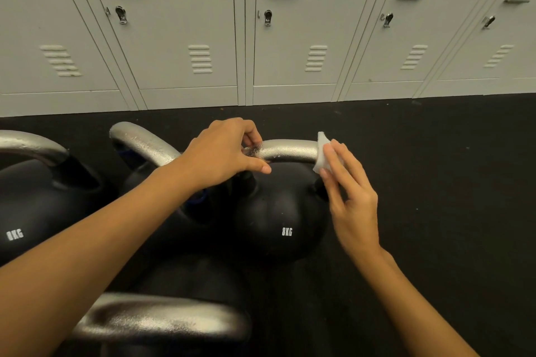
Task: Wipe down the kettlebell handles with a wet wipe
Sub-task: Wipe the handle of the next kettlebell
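A black kettlebell (278, 211) marked 8KG stands on the dark floor in the middle of the view. Its silver handle (290, 150) runs left to right. My left hand (226, 151) grips the left end of that handle, fingers curled over the top and thumb below. My right hand (348, 197) presses a folded white wet wipe (322, 153) against the handle's right end with nearly straight fingers. The handle's right post is hidden behind the wipe and fingers.
Three more kettlebells crowd the left and front: one at the far left (34, 200), one behind my left forearm with its handle (142, 142) showing, one at the bottom with a silver handle (162, 319). Grey lockers (185, 38) line the back. Black floor (435, 182) lies to the right.
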Demonstrator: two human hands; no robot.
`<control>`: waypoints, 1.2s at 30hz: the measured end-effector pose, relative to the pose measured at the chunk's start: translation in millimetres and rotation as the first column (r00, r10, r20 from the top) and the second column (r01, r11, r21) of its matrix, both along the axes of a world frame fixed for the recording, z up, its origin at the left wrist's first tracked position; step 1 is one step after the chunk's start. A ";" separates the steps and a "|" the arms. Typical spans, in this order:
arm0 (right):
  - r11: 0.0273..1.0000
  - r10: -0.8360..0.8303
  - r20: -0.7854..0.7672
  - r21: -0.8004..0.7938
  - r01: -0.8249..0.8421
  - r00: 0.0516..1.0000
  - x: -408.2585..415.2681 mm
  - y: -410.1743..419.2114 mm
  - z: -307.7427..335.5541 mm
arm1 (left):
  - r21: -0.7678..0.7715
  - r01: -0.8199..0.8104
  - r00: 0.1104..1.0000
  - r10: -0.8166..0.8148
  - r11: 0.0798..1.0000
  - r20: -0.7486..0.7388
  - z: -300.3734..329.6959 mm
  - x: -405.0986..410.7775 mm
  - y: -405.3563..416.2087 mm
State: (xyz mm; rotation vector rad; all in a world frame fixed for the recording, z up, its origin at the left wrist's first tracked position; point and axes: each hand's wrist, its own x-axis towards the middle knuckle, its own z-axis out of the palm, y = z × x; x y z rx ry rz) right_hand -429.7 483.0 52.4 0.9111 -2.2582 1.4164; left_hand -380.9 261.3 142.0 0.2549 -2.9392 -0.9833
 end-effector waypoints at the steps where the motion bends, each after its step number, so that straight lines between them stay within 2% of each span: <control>1: 0.999 0.025 -0.037 0.030 -0.024 0.999 -3.5 -3.7 3.6 | 0.000 -0.001 1.000 0.001 1.000 0.003 0.0 0.0 0.0; 5: 0.981 0.114 -0.151 0.170 -0.088 0.982 -9.6 -17.7 15.4 | 0.000 -0.007 1.000 0.007 1.000 0.005 0.4 0.5 0.3; 8: 0.967 0.141 -0.143 0.233 -0.105 0.980 -12.5 -13.7 20.7 | 0.010 -0.015 1.000 0.015 1.000 0.000 -0.4 1.4 0.9; 14: 0.961 0.133 -0.130 0.259 -0.096 0.983 -15.0 -9.7 28.3 | 0.004 -0.005 1.000 0.005 1.000 -0.020 -1.7 3.2 -0.5; 19: 0.925 0.126 -0.169 0.375 -0.054 0.978 -8.6 -33.9 39.0 | -0.155 0.086 0.996 -0.083 0.984 0.029 -1.3 6.5 -11.8; 21: 0.895 0.131 -0.184 0.445 -0.036 0.974 -7.3 -43.3 45.0 | -0.246 0.088 0.995 -0.072 0.965 0.074 -2.8 8.7 -16.8; 24: 0.859 0.108 -0.181 0.512 0.000 0.978 -5.2 -57.3 55.9 | -0.282 0.062 0.993 -0.032 0.957 0.111 -6.0 11.7 -22.6; 31: 0.689 -0.054 -0.023 0.723 0.054 0.998 -18.2 -76.2 80.1 | -0.378 0.060 0.996 -0.028 0.924 0.090 -12.2 10.4 -19.5; 34: 0.497 0.027 -0.101 0.865 0.074 0.995 -22.2 -78.0 83.7 | -0.422 0.044 0.997 -0.017 0.905 0.069 -12.7 9.7 -16.7; 36: 0.485 0.031 -0.063 0.873 0.040 0.998 -19.0 -85.1 89.3 | -0.432 0.029 0.999 -0.007 0.902 0.053 -13.2 9.3 -13.8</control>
